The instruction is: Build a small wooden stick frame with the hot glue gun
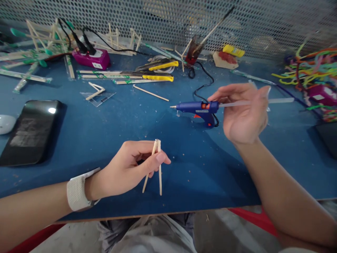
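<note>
My left hand (137, 167) pinches a pair of wooden sticks (160, 179) between thumb and fingers. Their upper ends meet, and the lower ends spread into a narrow inverted V. Over to the right, a blue hot glue gun (198, 107) rests on the table, its nozzle facing left. From its back a long translucent glue stick (280, 101) sticks out to the right. My right hand (244, 112) is around this glue stick, palm showing and fingers loosely apart; the thumb crosses in front of it. Whether the palm touches the stick is unclear.
Behind lie yellow-handled cutters (160, 65), wrapped sticks (100, 75), a purple power adapter (91, 59) and stick frames (39, 35). A phone (30, 133) is at left, a loose stick (150, 92) ahead, colourful pipe cleaners (316, 70) at right. The gun's black cord (207, 79) trails backward.
</note>
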`<state>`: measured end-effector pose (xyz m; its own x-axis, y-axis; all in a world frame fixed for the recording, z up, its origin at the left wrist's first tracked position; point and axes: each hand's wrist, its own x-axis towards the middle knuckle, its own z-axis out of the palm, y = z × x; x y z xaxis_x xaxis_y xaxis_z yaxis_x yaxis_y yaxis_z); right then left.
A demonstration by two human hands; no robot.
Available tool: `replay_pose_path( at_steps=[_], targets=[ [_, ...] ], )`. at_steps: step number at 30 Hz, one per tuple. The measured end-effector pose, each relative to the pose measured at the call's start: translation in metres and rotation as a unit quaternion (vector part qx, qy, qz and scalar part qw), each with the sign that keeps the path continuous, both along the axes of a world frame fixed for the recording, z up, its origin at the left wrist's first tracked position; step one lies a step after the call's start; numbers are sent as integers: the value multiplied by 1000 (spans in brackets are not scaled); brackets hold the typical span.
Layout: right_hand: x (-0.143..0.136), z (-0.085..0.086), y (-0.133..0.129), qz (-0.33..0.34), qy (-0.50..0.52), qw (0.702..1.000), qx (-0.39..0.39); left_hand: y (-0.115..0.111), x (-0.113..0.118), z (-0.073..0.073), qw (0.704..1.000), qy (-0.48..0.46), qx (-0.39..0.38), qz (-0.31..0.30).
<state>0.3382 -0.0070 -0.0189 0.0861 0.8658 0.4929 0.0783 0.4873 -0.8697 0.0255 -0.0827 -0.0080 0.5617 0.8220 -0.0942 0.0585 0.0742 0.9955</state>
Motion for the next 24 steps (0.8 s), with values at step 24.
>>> replay_pose_path(
  at_steps=[24],
  targets=[
    [8,2,-2,11,-159,987,40,-1,0,0,1000,-9,5,4]
  ],
)
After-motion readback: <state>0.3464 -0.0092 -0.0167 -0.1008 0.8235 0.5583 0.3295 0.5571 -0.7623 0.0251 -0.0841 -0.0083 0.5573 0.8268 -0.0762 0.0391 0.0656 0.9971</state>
